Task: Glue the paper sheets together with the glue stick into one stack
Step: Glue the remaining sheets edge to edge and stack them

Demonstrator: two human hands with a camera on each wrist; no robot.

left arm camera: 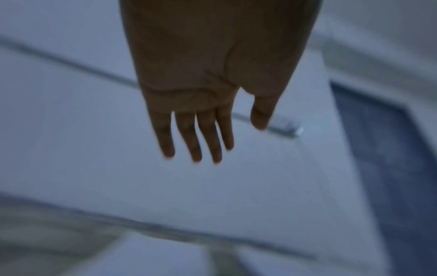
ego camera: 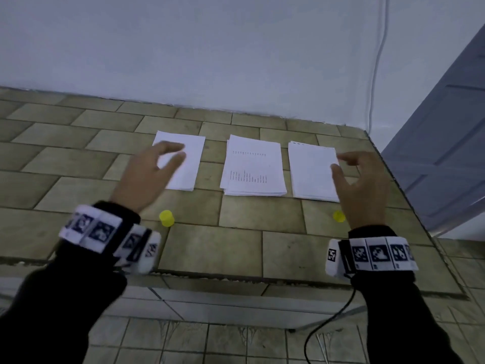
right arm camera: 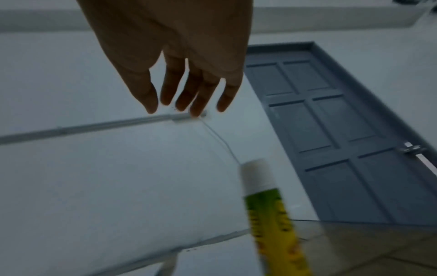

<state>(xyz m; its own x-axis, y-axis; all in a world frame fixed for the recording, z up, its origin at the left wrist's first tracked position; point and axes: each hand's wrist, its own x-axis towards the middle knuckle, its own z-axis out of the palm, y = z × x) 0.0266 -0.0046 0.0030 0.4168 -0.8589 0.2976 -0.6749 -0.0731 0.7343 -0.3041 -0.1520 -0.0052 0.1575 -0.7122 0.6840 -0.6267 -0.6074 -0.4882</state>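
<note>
Both hands, left hand (ego camera: 147, 174) and right hand (ego camera: 359, 185), hover with slack, empty grip over three paper piles (ego camera: 253, 166) on the bench (ego camera: 236, 248), and the uncapped glue stick (right arm camera: 272, 214) standing under the right wrist risks toppling.

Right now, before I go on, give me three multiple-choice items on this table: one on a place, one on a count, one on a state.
1. Where does the glue stick stand?
A. near the right hand
B. on the middle pile
C. by the wall

2. How many paper piles lie on the table?
A. two
B. three
C. five

3. What is the left hand doing?
A. gripping the yellow cap
B. pinching a sheet
C. open, holding nothing

Answers:
1 A, it stands upright just beside that wrist.
2 B, left pile, middle pile, right pile.
3 C, its fingers are spread above the left pile.
</note>
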